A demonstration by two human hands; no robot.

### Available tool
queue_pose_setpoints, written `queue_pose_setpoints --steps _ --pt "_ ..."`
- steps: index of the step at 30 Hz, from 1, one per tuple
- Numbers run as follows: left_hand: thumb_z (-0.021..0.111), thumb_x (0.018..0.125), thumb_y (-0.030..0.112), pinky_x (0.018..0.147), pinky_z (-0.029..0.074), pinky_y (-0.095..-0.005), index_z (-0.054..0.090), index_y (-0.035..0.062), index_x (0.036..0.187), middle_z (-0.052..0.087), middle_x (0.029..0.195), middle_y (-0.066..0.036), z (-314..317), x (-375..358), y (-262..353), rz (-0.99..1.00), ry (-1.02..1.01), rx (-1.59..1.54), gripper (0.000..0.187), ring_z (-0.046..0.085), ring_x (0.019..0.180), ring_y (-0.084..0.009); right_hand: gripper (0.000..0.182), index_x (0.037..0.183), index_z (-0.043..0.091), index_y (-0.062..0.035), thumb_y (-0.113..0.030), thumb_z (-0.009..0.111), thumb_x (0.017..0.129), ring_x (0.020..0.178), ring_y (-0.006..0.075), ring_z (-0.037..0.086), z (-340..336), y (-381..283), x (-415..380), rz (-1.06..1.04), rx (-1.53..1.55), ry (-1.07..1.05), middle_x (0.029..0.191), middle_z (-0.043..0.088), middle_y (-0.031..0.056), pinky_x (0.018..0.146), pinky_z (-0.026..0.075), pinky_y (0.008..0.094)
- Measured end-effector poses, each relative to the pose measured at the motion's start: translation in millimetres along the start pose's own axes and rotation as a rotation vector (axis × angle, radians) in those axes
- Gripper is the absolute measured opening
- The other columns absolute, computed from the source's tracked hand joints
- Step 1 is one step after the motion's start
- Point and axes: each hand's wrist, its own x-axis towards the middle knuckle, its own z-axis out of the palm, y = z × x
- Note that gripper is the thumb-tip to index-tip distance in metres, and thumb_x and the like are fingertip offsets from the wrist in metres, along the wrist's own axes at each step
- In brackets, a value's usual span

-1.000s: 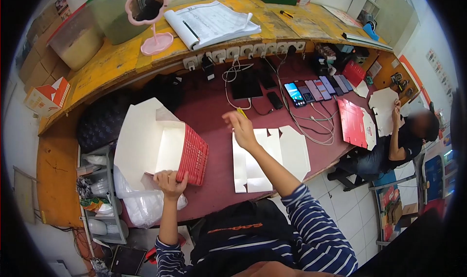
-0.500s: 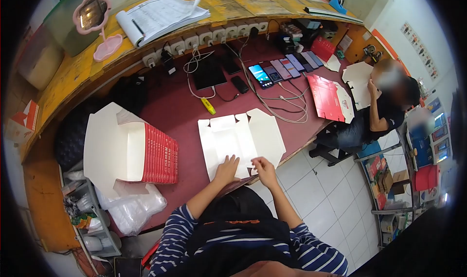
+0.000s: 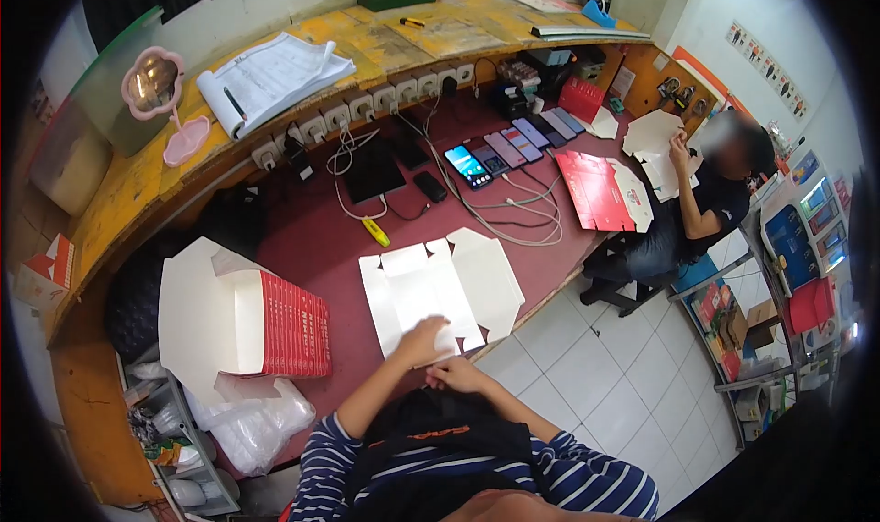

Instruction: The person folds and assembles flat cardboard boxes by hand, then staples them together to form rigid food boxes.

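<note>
A maroon table [image 3: 316,238] spreads beyond the hands and to either side of them. Beyond the hands and to their right, another person [image 3: 710,206] sits at it, holding an unfolded white carton [image 3: 653,148]. To the left of the hands stands a row of nested cartons [image 3: 295,325], red outside and white inside, the nearest opening wide with its flaps spread. Right at the hands, a white carton sheet [image 3: 420,288] lies flat near the table's edge. The left hand [image 3: 422,340] rests on its near part, fingers extended; the right hand [image 3: 456,375] is just beside it, fingers curled at the near edge, and whether they grip it I cannot tell. The two hands are close together. Left of them, next to the nested cartons, is a clear plastic bag [image 3: 252,428]. Farther off to their right lies a flat red carton [image 3: 594,192]. Beyond the hands are a black tablet [image 3: 368,172] with a cable, a row of phones [image 3: 502,153], one screen lit, and, smallest, a yellow highlighter [image 3: 375,232].
</note>
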Motion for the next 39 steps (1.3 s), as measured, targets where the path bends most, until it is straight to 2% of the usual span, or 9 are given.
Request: queue_pose_setpoints --steps 2,8,12,16,23,26,29,36,39 --pt "0.063 0.062 0.026 0.088 0.037 -0.0393 0.04 0.0045 0.116 0.04 0.12 -0.016 29 -12 -8 -0.053 -0.168 0.391 0.063 0.038 0.112 -0.0294 0.025 0.082 0.059 -0.0008 -0.021 0.044 0.084 0.059 0.0109 0.054 -9 4 -3 0.09 -0.235 -0.06 0.069 0.059 0.0042 0.055 0.044 0.0244" --pt "0.042 0.081 0.021 0.063 0.045 -0.0399 0.054 0.0067 0.077 0.058 0.086 -0.012 15 -4 1 -0.123 -0.073 0.241 0.019 0.056 0.073 -0.0296 0.024 0.089 0.06 -0.0031 -0.021 0.045 0.084 0.061 0.0136 0.056 -16 28 -7 0.104 -0.459 0.031 0.074 0.061 0.0058 0.057 0.046 0.0264" --pt "0.039 0.084 0.015 0.06 0.042 -0.0333 0.05 -0.0007 0.074 0.056 0.067 -0.014 -38 6 28 -0.152 0.318 -0.34 0.022 0.055 0.06 -0.0243 0.036 0.092 0.059 -0.0026 -0.034 0.044 0.083 0.072 0.0156 0.058 -5 9 -8 0.109 -0.143 0.053 0.083 0.061 0.0099 0.064 0.045 0.0279" --pt "0.041 0.086 0.015 0.058 0.044 -0.0251 0.052 0.001 0.087 0.058 0.082 -0.006 -91 8 76 -0.061 0.64 -0.787 0.017 0.056 0.066 -0.0117 0.043 0.102 0.053 -0.0036 -0.04 0.037 0.086 0.088 0.0188 0.055 0 -42 -16 0.098 0.66 -0.002 0.101 0.056 0.0109 0.07 0.045 0.0307" --pt "0.051 0.078 -0.003 0.07 0.051 -0.0296 0.04 -0.0034 0.109 0.054 0.099 -0.011 -112 0 81 0.037 0.503 -1.084 0.032 0.055 0.088 -0.0175 0.02 0.095 0.049 -0.0059 -0.023 0.045 0.086 0.075 0.015 0.057 -76 -76 -45 -0.434 1.466 -0.023 0.087 0.058 0.0039 0.065 0.046 0.025" --pt "0.05 0.079 -0.002 0.073 0.05 -0.0303 0.037 -0.0038 0.111 0.051 0.102 -0.011 -106 4 98 0.105 0.557 -1.024 0.034 0.055 0.089 -0.0169 0.009 0.085 0.05 -0.0061 -0.013 0.054 0.081 0.073 0.0142 0.056 -66 -129 -73 -0.46 1.28 0.388 0.084 0.057 0.004 0.066 0.045 0.0227" --pt "0.048 0.081 -0.001 0.076 0.047 -0.0287 0.034 -0.0031 0.113 0.05 0.103 -0.012 -86 5 124 0.183 0.662 -1.081 0.035 0.053 0.092 -0.0164 0.018 0.077 0.046 -0.0036 0.004 0.061 0.071 0.085 0.0143 0.053 -36 -135 -50 -0.969 0.464 1.133 0.091 0.054 0.0056 0.072 0.044 0.0253" --pt "0.041 0.086 0.015 0.094 0.031 -0.0355 0.027 -0.0008 0.122 0.04 0.119 -0.009 -86 0 121 0.216 0.472 -1.057 0.042 0.038 0.111 -0.0191 0.029 0.1 0.05 -0.0055 -0.001 0.06 0.074 0.091 0.0129 0.051 -23 -142 -45 -0.629 1.345 0.579 0.1 0.055 0.0042 0.079 0.041 0.029" --pt "0.03 0.088 0.034 0.097 0.025 -0.0357 0.033 0.0027 0.122 0.039 0.122 -0.01 -117 -9 126 0.198 0.325 -1.806 0.046 0.033 0.117 -0.0202 0.03 0.102 0.049 -0.0041 -0.001 0.06 0.074 0.089 0.014 0.053 -31 -140 -51 -0.649 1.227 0.565 0.1 0.055 0.0059 0.077 0.041 0.0285"
